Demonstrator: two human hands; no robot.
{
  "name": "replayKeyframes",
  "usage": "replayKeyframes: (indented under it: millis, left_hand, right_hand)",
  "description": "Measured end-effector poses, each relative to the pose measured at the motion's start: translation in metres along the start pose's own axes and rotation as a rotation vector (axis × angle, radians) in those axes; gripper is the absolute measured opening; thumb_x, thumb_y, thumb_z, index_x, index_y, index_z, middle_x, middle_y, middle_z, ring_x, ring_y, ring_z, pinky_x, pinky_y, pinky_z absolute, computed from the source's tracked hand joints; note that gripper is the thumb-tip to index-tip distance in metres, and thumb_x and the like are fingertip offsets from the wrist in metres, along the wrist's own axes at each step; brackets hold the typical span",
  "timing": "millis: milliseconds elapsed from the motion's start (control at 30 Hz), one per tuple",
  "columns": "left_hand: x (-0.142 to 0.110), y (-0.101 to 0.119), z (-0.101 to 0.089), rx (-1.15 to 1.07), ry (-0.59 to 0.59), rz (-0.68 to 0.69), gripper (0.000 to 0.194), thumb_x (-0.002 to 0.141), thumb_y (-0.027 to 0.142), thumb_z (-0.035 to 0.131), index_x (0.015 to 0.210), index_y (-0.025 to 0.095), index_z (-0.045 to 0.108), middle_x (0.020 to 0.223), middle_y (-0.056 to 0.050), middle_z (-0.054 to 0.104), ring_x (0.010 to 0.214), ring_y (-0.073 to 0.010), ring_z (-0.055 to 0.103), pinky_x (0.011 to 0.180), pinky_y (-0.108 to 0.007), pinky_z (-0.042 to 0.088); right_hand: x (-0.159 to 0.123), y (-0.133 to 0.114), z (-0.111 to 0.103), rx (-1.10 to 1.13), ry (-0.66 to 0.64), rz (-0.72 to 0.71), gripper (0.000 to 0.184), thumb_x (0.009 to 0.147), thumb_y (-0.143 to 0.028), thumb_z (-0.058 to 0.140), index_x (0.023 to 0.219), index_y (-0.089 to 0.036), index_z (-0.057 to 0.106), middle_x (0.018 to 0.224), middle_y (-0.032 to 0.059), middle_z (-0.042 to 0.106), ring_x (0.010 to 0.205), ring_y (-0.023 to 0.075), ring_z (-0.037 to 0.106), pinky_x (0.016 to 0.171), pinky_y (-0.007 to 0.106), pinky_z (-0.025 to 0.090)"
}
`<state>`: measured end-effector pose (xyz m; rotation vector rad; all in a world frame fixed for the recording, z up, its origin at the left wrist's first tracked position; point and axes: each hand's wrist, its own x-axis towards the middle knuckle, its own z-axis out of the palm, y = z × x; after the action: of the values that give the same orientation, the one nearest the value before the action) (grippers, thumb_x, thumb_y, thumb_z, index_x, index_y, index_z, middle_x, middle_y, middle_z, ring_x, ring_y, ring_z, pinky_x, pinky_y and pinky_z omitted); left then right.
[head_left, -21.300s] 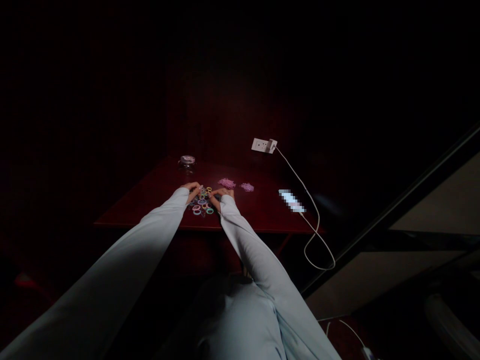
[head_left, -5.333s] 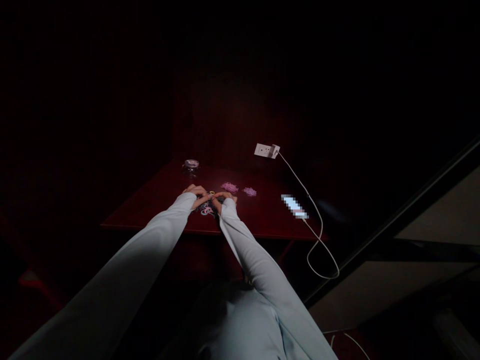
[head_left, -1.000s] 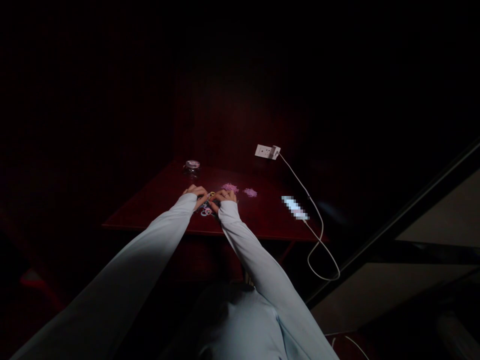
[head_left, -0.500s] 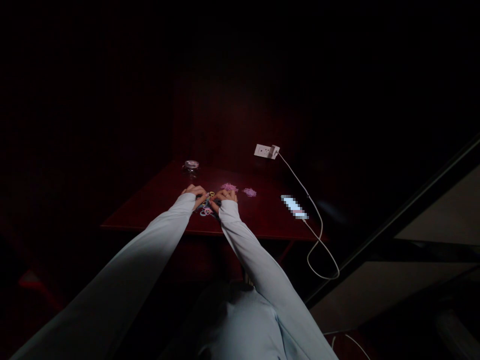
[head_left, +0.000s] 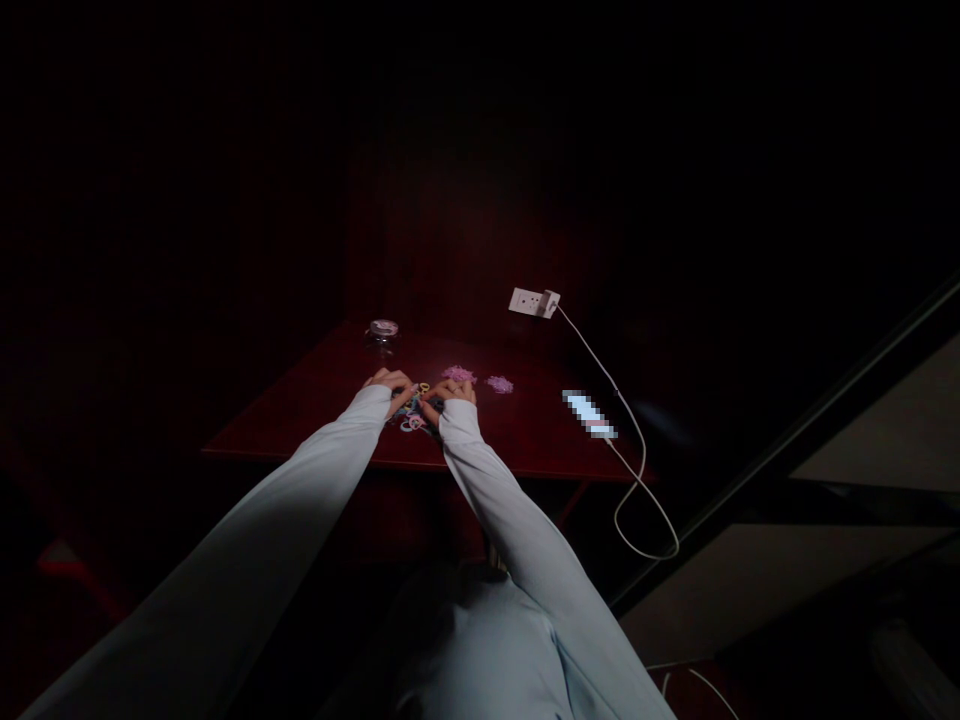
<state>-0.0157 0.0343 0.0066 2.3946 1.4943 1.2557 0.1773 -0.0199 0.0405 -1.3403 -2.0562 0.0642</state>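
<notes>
"The fingers (head_left: 403, 379) of the left hand (head_left: 388, 380), how are they?"

"Curled, with the tips down at the left side of a pile of coloured bands (head_left: 409, 412). I can't tell whether they pinch one."

"What's behind that hand?"

"A clear jar (head_left: 383, 331) with a pale lid, upright towards the back of the dark red worktop (head_left: 285, 420)."

"And the pile?"

"On the worktop between the two hands, partly covered by them. A yellow band (head_left: 424, 387) shows at the back, a pink band (head_left: 414, 423) at the front."

"The right hand (head_left: 454, 392)?"

"Its fingers bend in at the pile's right side, near the left ones. It's too small and dark to tell if they hold anything."

"Further right?"

"A pink heap (head_left: 458, 373) just behind the right hand, then a smaller purple heap (head_left: 500, 384), apart from it. Next, a white wall socket (head_left: 523, 301) with a charger (head_left: 551, 303) plugged in. Last, a phone (head_left: 589, 414) lies on the worktop, and a white cable (head_left: 638, 484) loops between it and the charger."
</notes>
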Motion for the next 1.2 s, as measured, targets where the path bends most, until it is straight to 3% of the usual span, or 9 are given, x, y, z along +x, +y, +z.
replayKeyframes:
  millis: [467,800,1200]
  left_hand:
    - [0.0015,-0.0031,0.0,-0.005,-0.01,-0.01,0.031,0.097,0.044,0.053,0.079,0.026,0.072,0.101,-0.003,0.079,0.095,-0.0233,0.058,0.087,-0.037,0.046]
    - [0.0022,-0.0001,-0.0022,-0.027,-0.037,0.002,0.036,0.098,0.049,0.052,0.08,0.026,0.073,0.101,-0.004,0.079,0.094,-0.0235,0.058,0.09,-0.038,0.047]
    - [0.0035,-0.0017,-0.0017,-0.039,-0.046,0.014,0.034,0.097,0.047,0.051,0.079,0.026,0.072,0.101,-0.004,0.078,0.093,-0.023,0.059,0.086,-0.036,0.047]
  right_hand:
    - [-0.0008,-0.0002,-0.0013,0.03,0.003,0.015,0.015,0.097,-0.033,0.074,0.108,-0.026,0.08,0.113,0.005,0.07,0.114,0.0251,0.048,0.098,0.036,0.035]
    - [0.0008,0.0006,0.0008,0.018,-0.015,0.01,0.022,0.096,-0.042,0.076,0.113,-0.029,0.082,0.116,0.0056,0.07,0.113,0.0256,0.047,0.097,0.037,0.035]
    - [0.0009,0.0034,0.0036,0.027,-0.009,0.009,0.017,0.098,-0.041,0.074,0.103,-0.028,0.083,0.115,0.0055,0.07,0.112,0.0252,0.047,0.097,0.038,0.036]
